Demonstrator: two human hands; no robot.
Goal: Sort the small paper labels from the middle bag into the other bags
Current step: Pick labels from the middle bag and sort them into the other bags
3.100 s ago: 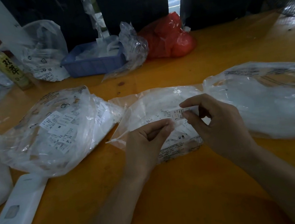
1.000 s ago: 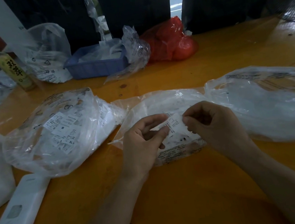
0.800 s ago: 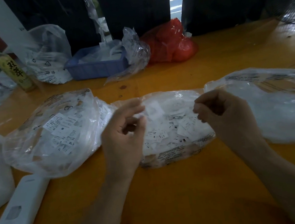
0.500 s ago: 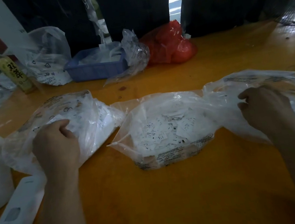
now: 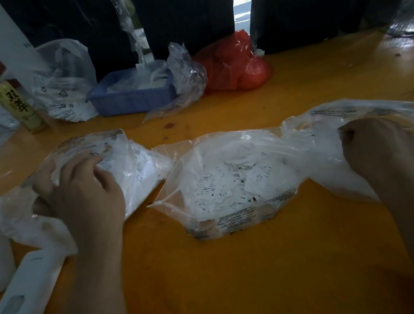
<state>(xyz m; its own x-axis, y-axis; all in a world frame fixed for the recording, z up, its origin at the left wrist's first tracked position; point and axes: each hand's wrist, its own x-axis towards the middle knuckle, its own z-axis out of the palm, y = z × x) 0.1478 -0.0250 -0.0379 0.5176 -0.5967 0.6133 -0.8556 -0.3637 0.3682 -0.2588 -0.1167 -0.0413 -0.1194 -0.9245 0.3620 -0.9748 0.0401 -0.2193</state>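
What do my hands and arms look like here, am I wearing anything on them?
Both are bare. The left hand and right hand show no gloves, rings, watch or bands, and no sleeve covers either forearm as far as the picture reaches. No markings are visible in the dim light.

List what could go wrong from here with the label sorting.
1. The left hand presses on the left bag and hides its opening; a label may land outside it.
2. The right hand is curled at the right bag; whether its grip holds a label is unclear.
3. The middle bag lies open; loose labels could spill.
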